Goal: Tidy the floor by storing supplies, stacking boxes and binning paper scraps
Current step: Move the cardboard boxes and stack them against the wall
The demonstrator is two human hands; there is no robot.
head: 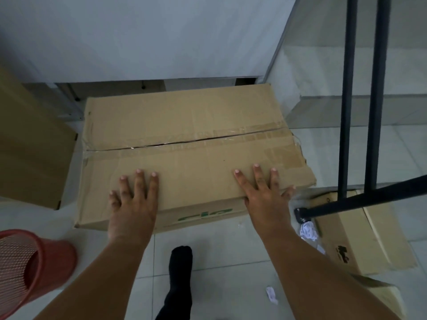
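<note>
A large taped cardboard box [184,125] with green lettering on its near side stands on the tiled floor against the white wall. My left hand [134,199] lies flat on its top near the front edge, fingers spread. My right hand [265,192] rests flat on the top at the front right, thumb over the edge. Neither hand holds anything. A crumpled paper scrap [308,230] lies on the floor right of the box, and a smaller scrap [271,294] lies nearer to me.
A red mesh bin [34,264] lies tilted at the lower left. Another cardboard box [34,144] stands at the left. Flattened cardboard [369,239] lies at the right under a black metal rack [346,112]. My foot in a black sock [180,269] is below the box.
</note>
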